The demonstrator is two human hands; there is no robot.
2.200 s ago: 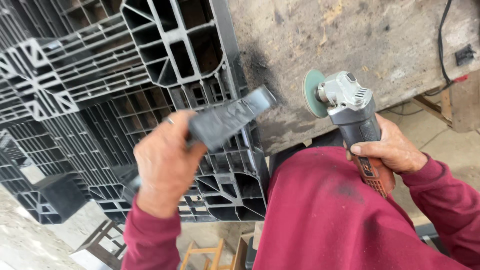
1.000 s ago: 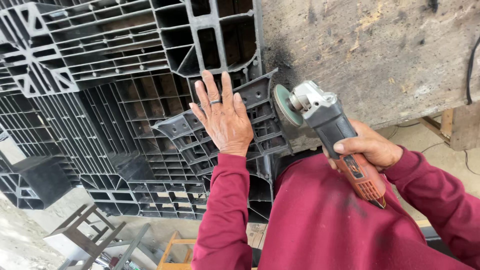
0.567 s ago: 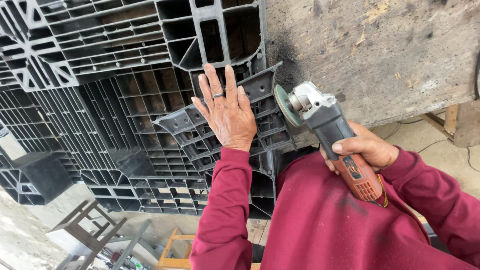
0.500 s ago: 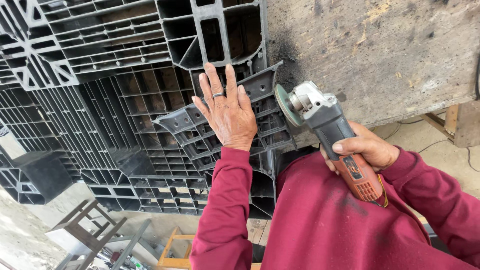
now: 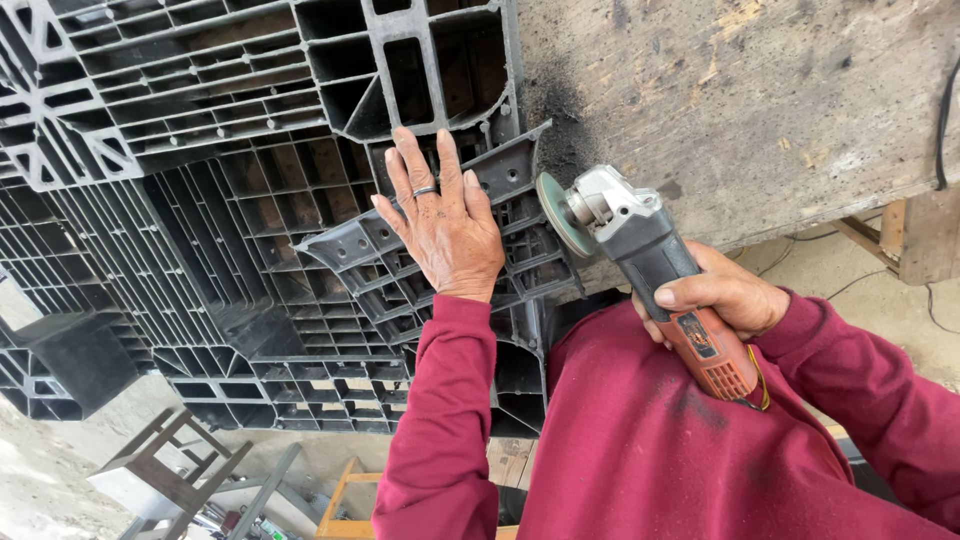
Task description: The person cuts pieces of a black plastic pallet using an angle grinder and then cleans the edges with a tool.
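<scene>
My left hand [image 5: 445,235] lies flat, fingers spread, on the loose ribbed piece [image 5: 440,240] near the right edge of the black plastic pallet [image 5: 200,200]. I judge this plastic stiff, light and brittle at the thin ribs (cut edges probably sharp), so hold it by the thick rim. My right hand [image 5: 715,295] is clenched around the angle grinder [image 5: 650,265], disc just beside the piece. The wooden workbench [image 5: 750,100] edge stands close behind the disc.
</scene>
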